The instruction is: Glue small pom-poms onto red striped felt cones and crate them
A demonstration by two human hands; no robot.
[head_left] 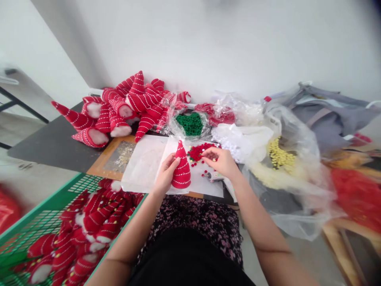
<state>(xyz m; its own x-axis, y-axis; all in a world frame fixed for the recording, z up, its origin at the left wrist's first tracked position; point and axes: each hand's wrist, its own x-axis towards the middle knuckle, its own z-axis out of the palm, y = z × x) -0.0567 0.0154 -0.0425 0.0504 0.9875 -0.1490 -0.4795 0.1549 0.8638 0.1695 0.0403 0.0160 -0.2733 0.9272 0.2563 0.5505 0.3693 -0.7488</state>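
My left hand point(167, 171) grips a red knitted cone point(181, 169) with white stripes, held upright with its tip pointing away from me. Over a pile of small red pom-poms point(196, 153), mixed with a few green and pale ones, my right hand point(222, 159) has its thumb and forefinger pinched together. Whatever sits between those fingertips is too small to make out. Below the right hand, a glue gun point(213, 176) lies with its nozzle pointing left, a red pom-pom beside the tip. White paper point(145, 167) lies under the cone and the pile.
Striped red cones with white stuffing point(119, 103) are heaped at the back left. Bags of green pom-poms point(190, 124), white pom-poms point(230, 145) and yellow pom-poms point(281, 155) stand behind and right. A green basket point(44, 210) of decorated cones is at lower left.
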